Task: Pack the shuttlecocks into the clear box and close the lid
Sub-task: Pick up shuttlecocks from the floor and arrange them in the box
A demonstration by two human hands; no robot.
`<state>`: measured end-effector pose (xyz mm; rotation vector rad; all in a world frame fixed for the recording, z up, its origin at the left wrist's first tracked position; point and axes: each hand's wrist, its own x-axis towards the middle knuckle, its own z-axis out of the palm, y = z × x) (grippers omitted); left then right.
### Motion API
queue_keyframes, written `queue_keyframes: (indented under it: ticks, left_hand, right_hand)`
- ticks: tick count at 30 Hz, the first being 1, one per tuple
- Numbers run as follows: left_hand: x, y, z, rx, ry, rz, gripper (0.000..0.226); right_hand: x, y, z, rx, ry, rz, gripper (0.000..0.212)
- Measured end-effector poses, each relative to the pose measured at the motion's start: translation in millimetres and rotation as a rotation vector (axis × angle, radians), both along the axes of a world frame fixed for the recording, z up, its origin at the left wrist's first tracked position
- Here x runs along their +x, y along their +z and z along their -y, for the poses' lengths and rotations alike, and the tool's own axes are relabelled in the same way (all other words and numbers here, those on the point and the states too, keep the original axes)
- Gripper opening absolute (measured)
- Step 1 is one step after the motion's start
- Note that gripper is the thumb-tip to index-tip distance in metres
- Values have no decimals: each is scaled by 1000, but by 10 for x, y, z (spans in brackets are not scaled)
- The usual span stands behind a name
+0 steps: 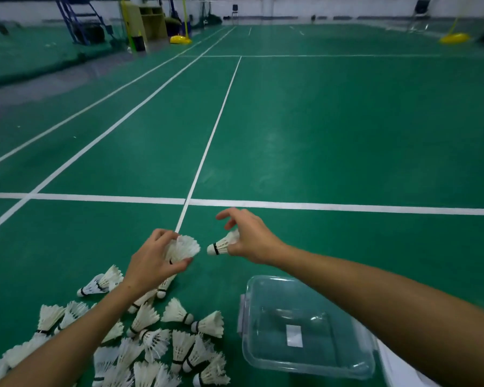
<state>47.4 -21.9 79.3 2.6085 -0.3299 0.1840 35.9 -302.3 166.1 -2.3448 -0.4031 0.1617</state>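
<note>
1. The clear rectangular plastic box (305,328) sits open and empty on the green court floor (319,135); its lid isn't identifiable.
2. The heap of white feathered shuttlecocks (157,344) lies unpacked just left of it.
3. Left hand (154,261) grips a nested stack (182,248); right hand (252,238) pinches a single shuttlecock (221,245).

Both our bare forearms reach forward. Our left hand (154,261) curls fingers (162,236) round shuttlecock stack (183,248); our right hand (249,236) pinches single shuttlecock (221,245).
</note>
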Motion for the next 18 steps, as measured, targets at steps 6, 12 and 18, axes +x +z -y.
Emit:
queue_keyframes:
  ticks: [6, 12, 18]
  left_hand:
    - [-396, 597, 680, -111, -176, 59, 65]
    - [-681, 524, 959, -119, -324, 14, 71]
    - [-733, 188, 996, -128, -345, -53, 75]
  right_hand:
    - [-652, 479, 1015, 106, -141, 32, 68]
    - [-1268, -676, 1544, 117, -299, -190, 70]
    - [-1209, -1664, 1244, 65, -234, -389, 66]
